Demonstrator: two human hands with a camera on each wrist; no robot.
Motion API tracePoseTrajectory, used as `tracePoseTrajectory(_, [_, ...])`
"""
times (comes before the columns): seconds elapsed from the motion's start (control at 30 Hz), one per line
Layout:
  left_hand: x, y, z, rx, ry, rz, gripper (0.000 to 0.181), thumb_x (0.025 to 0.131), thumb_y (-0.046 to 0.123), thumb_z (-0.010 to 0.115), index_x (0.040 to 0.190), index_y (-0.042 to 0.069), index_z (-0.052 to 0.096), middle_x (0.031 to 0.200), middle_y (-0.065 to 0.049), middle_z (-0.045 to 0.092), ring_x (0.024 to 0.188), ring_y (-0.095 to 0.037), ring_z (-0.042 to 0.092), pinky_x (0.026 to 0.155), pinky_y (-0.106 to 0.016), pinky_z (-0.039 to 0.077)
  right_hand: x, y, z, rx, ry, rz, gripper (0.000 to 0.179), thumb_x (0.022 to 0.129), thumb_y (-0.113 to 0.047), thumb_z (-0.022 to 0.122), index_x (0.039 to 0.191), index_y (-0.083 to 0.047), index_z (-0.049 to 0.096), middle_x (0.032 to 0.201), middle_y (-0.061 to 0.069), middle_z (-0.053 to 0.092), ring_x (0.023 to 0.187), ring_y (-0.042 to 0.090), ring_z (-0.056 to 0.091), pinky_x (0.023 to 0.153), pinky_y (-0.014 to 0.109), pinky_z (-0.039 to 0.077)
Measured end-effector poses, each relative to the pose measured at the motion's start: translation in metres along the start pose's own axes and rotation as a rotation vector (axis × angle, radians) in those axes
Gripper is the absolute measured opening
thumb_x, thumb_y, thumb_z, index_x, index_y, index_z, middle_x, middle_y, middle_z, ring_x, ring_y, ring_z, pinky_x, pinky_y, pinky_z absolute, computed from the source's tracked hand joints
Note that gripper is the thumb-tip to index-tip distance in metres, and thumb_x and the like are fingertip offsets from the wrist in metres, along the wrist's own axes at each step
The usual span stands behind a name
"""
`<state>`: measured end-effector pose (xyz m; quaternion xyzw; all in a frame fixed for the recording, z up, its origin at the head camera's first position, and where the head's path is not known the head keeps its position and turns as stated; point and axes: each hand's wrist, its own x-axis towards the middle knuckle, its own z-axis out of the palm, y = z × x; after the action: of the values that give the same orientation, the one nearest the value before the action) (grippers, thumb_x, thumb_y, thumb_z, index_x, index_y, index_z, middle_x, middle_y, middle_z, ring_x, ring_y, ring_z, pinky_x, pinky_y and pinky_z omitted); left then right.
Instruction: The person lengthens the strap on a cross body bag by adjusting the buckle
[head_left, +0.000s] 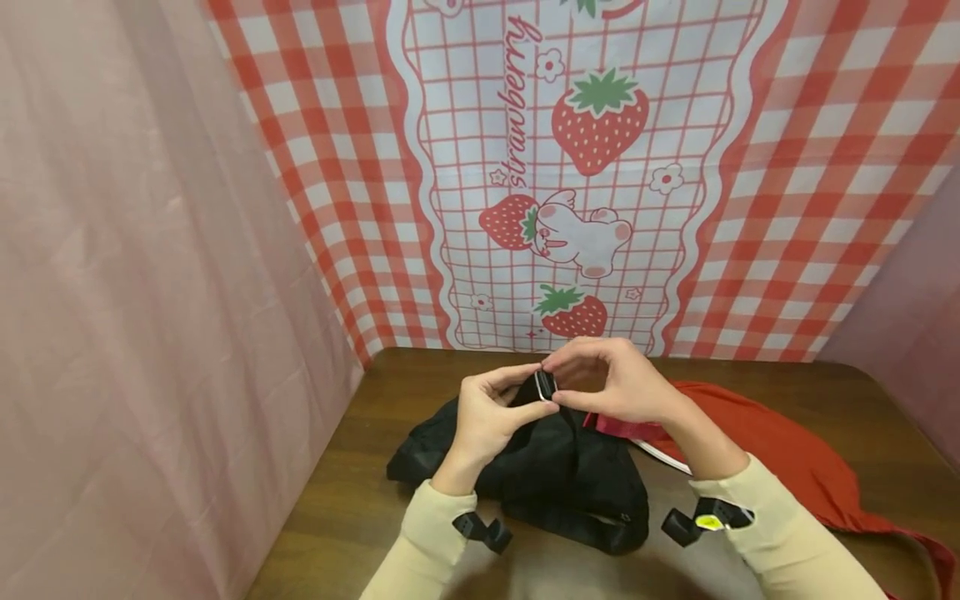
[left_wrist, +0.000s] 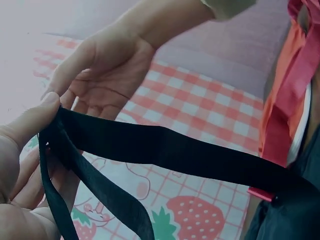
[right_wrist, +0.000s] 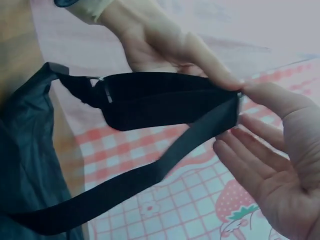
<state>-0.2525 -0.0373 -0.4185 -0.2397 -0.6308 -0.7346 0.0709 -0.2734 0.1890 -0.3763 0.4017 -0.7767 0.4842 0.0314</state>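
Note:
A small silver-edged strap buckle [head_left: 545,385] sits between both hands, with a black strap [left_wrist: 160,145] threaded through it. My left hand [head_left: 486,410] pinches the strap on the buckle's left side between thumb and fingers. From the right, my right hand [head_left: 618,379] pinches the buckle's edge with thumb and fingertips. The strap runs in a loop down to a black fabric bag [head_left: 577,467] lying under the hands. In the right wrist view, a second metal ring [right_wrist: 106,90] shows farther along the strap, near the bag.
A red cloth piece [head_left: 772,442] with a white edge and a darker red strap [left_wrist: 285,115] lies right of the bag on the wooden table [head_left: 337,500]. Behind stands a strawberry-printed checked cloth [head_left: 480,275]; a pink curtain [head_left: 150,292] hangs at left.

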Motion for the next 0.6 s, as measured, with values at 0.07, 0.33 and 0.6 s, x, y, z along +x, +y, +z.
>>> tracePoseTrajectory(0.07, [-0.0011,-0.0005,0.0007,0.027,-0.007,0.017,0.045,0.078,-0.01,0.089,0.121,-0.007,0.077,0.119,-0.029,0.076,0.109,-0.008,0.076,0.104,-0.031,0.06,0.0022,-0.0023,-0.0031,0.023,-0.048,0.019,0.032,0.09,-0.003,0.084,0.119,-0.01,0.074,0.116,0.009,0.074,0.101,0.015,0.079,0.087,0.034,0.067])
tracePoseTrajectory(0.33, [-0.0042,-0.006,0.0039,0.104,-0.042,0.014,0.044,0.076,-0.007,0.092,0.118,-0.005,0.078,0.117,-0.028,0.077,0.106,-0.004,0.075,0.103,-0.029,0.06,0.0061,-0.0031,-0.0017,-0.114,-0.067,0.017,0.032,0.078,-0.012,0.09,0.101,-0.02,0.068,0.114,0.002,0.07,0.082,0.012,0.071,0.073,0.032,0.066])
tracePoseTrajectory(0.6, [-0.0027,-0.0092,0.0054,0.125,-0.049,0.002,0.045,0.078,0.004,0.095,0.12,0.0,0.078,0.117,-0.024,0.077,0.105,-0.003,0.075,0.102,-0.026,0.06,0.0038,0.0049,0.0046,-0.107,0.017,-0.008,0.033,0.076,-0.011,0.089,0.099,-0.022,0.068,0.11,-0.001,0.069,0.089,0.015,0.067,0.077,0.033,0.063])
